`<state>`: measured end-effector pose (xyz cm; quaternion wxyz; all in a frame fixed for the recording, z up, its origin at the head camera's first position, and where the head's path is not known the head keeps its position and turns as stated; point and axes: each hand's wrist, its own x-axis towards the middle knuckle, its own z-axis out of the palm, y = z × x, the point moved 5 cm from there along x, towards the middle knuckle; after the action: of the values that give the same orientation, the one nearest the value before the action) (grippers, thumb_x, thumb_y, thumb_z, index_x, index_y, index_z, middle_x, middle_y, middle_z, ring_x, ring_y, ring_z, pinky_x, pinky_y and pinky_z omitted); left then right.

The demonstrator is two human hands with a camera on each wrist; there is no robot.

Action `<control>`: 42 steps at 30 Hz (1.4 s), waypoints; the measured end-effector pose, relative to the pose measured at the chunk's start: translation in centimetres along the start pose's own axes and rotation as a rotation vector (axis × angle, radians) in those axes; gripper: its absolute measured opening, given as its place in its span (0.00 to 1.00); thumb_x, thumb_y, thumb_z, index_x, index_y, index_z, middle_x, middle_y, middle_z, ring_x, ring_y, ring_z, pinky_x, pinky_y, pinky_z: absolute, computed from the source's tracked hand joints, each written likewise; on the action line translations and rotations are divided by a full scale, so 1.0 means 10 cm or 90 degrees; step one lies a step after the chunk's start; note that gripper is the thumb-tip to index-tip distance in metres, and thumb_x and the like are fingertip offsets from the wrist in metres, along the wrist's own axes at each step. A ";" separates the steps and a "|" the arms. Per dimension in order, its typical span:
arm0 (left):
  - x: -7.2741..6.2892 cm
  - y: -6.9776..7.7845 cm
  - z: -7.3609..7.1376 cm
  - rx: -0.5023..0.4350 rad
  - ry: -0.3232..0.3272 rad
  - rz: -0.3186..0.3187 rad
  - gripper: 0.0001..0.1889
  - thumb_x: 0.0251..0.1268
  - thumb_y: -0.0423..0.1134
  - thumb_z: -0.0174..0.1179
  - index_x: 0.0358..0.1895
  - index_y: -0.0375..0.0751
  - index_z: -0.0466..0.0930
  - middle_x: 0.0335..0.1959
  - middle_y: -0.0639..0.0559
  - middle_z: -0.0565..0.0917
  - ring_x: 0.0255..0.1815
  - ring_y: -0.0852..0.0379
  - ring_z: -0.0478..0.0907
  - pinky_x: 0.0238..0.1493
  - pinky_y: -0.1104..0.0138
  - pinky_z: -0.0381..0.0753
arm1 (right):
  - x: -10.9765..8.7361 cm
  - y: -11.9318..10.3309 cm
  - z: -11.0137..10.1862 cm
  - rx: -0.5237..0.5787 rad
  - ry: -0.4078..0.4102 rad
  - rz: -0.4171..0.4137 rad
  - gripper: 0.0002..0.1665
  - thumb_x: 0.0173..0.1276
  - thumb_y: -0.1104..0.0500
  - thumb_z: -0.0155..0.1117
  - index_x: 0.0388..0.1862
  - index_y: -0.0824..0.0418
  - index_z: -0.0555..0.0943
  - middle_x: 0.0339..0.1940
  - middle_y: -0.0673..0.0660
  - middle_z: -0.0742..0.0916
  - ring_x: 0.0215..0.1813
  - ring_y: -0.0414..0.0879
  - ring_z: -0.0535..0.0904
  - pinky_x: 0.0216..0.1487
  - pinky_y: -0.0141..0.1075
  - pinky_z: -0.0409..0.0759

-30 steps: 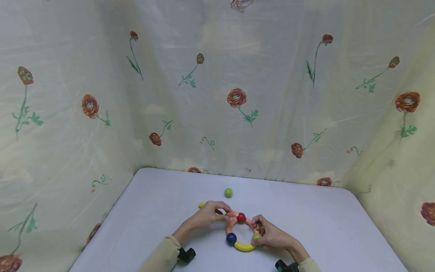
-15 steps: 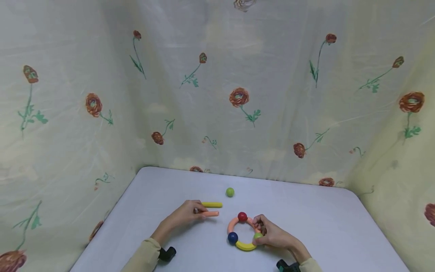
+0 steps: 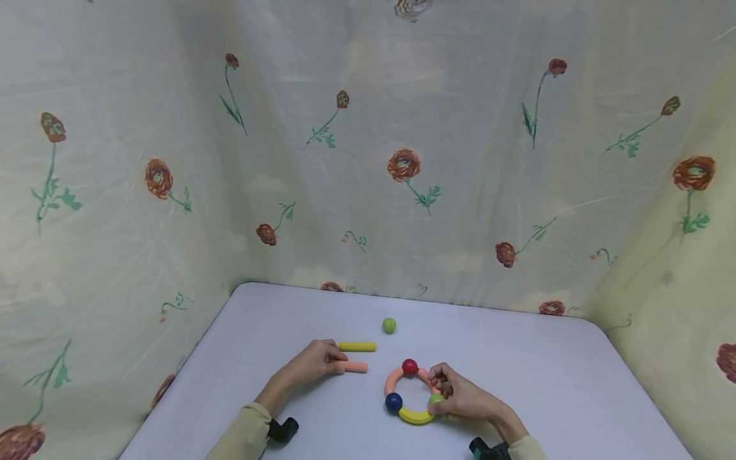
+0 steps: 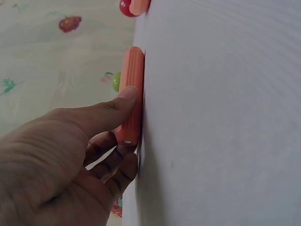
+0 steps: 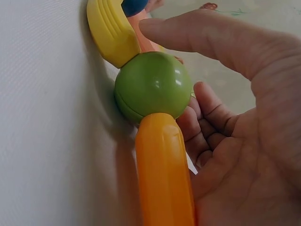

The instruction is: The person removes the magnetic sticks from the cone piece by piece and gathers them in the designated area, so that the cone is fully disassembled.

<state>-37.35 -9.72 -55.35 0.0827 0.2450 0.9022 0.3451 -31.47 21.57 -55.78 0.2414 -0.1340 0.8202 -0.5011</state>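
My left hand (image 3: 315,364) pinches a straight salmon-orange rod (image 4: 133,70) between thumb and fingers, low over the table. A metal tip shows in the rod's near end in the left wrist view. Just beyond it lies a yellow rod (image 3: 358,347). My right hand (image 3: 466,395) is at the green ball (image 5: 153,84) of a ring; its thumb is straight, with the other fingers loosely bent behind the ball. The ring also has a blue ball (image 3: 393,402), a red ball (image 3: 410,367), a curved yellow piece (image 3: 415,416) and two curved salmon pieces (image 3: 392,381).
An orange-yellow straight rod (image 5: 164,174) meets the green ball under my right hand. A loose green ball (image 3: 389,325) sits farther back on the white table (image 3: 517,358). Flower-patterned cloth (image 3: 368,191) hangs behind the table and at both sides.
My left hand has drawn back leftward from the ring with the salmon rod, then lowered it slightly, uncovering the yellow rod. My right hand has stayed by the ring.
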 end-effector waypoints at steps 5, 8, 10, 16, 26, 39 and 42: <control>-0.01 -0.06 -0.01 -0.052 0.014 -0.010 0.14 0.57 0.47 0.68 0.44 0.46 0.88 0.35 0.60 0.82 0.38 0.62 0.74 0.40 0.69 0.74 | 0.00 0.01 -0.01 0.009 -0.002 0.003 0.36 0.55 0.61 0.74 0.55 0.63 0.63 0.42 0.57 0.72 0.44 0.49 0.67 0.42 0.37 0.68; -0.01 -0.09 -0.02 -0.070 0.018 -0.011 0.16 0.56 0.48 0.68 0.46 0.45 0.87 0.36 0.60 0.83 0.39 0.61 0.75 0.42 0.69 0.75 | 0.01 0.03 -0.02 0.016 -0.008 0.004 0.35 0.55 0.61 0.74 0.56 0.63 0.63 0.43 0.58 0.72 0.44 0.49 0.67 0.42 0.37 0.69; -0.01 -0.10 -0.02 -0.081 0.024 -0.016 0.17 0.55 0.47 0.69 0.47 0.45 0.87 0.37 0.59 0.83 0.41 0.61 0.75 0.42 0.68 0.76 | 0.01 0.03 -0.03 0.023 -0.013 0.002 0.35 0.56 0.61 0.73 0.56 0.63 0.63 0.45 0.58 0.73 0.45 0.49 0.68 0.44 0.37 0.70; 0.00 -0.02 -0.04 -0.153 0.090 -0.055 0.18 0.57 0.44 0.69 0.51 0.45 0.84 0.45 0.52 0.84 0.46 0.56 0.76 0.43 0.66 0.76 | -0.04 0.05 -0.07 0.022 -0.034 -0.010 0.32 0.59 0.62 0.69 0.58 0.64 0.65 0.55 0.60 0.74 0.52 0.50 0.73 0.51 0.38 0.75; -0.04 0.83 0.63 -0.126 0.035 -0.121 0.39 0.52 0.55 0.71 0.66 0.42 0.70 0.61 0.46 0.75 0.60 0.47 0.72 0.59 0.51 0.74 | -0.17 0.09 -0.21 -0.033 -0.072 -0.012 0.28 0.57 0.65 0.68 0.54 0.66 0.68 0.46 0.58 0.75 0.47 0.50 0.68 0.43 0.34 0.70; 0.01 1.03 0.92 0.066 -0.020 -0.137 0.47 0.43 0.65 0.71 0.66 0.43 0.69 0.61 0.47 0.70 0.58 0.51 0.67 0.61 0.52 0.70 | -0.21 0.08 -0.27 -0.114 -0.082 -0.038 0.15 0.57 0.61 0.72 0.42 0.61 0.79 0.36 0.53 0.80 0.37 0.45 0.72 0.35 0.31 0.71; 0.00 1.05 0.90 0.056 -0.018 -0.141 0.47 0.42 0.64 0.72 0.66 0.42 0.69 0.60 0.47 0.71 0.57 0.51 0.68 0.60 0.52 0.71 | -0.21 0.08 -0.29 -0.127 -0.077 -0.053 0.14 0.57 0.61 0.72 0.42 0.61 0.80 0.37 0.54 0.82 0.38 0.45 0.74 0.37 0.30 0.73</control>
<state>-30.45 2.27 -55.12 0.1222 0.1524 0.9367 0.2905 -31.21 25.11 -54.77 0.2548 -0.2214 0.8435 -0.4178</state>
